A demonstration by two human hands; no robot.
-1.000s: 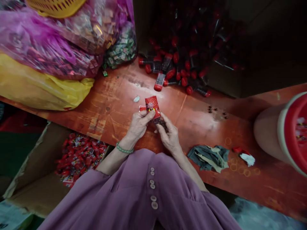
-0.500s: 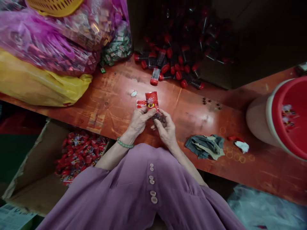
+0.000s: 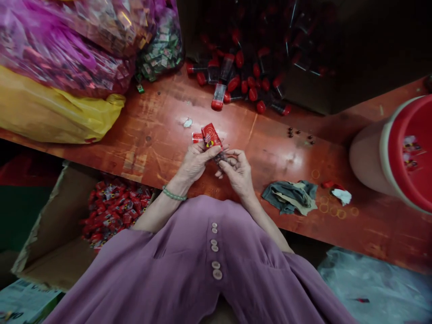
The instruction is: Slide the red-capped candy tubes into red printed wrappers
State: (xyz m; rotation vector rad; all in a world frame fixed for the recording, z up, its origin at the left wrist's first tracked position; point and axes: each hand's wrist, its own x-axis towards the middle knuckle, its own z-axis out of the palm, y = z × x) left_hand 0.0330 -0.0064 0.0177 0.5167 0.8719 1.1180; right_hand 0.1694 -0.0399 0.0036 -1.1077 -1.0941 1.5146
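A small red packet point(image 3: 210, 134) with a yellow and black mark tilts up between my hands, its lower part dark and see-through. My left hand point(image 3: 195, 163), with a green bead bracelet point(image 3: 174, 194) at the wrist, is closed on it, thumb across its front. The thumb and fingertips of my right hand point(image 3: 238, 173) pinch the dark lower end from the right. Behind the left fingers a second red packet point(image 3: 197, 137) shows in part; whether it is held or lies on the table cannot be told.
Red-capped containers point(image 3: 219, 94) spill from a dark box. Bagged packets point(image 3: 162, 49) lie back left, a carton of red packets point(image 3: 114, 207) lower left. Rightward are brown beads point(image 3: 299, 132), a cloth point(image 3: 292, 197), rubber bands point(image 3: 324, 208) and a red-rimmed bucket point(image 3: 367, 155).
The red packet now leans more to the left. My right hand has shifted slightly right, its fingers a little more spread. The whole view has moved slightly.
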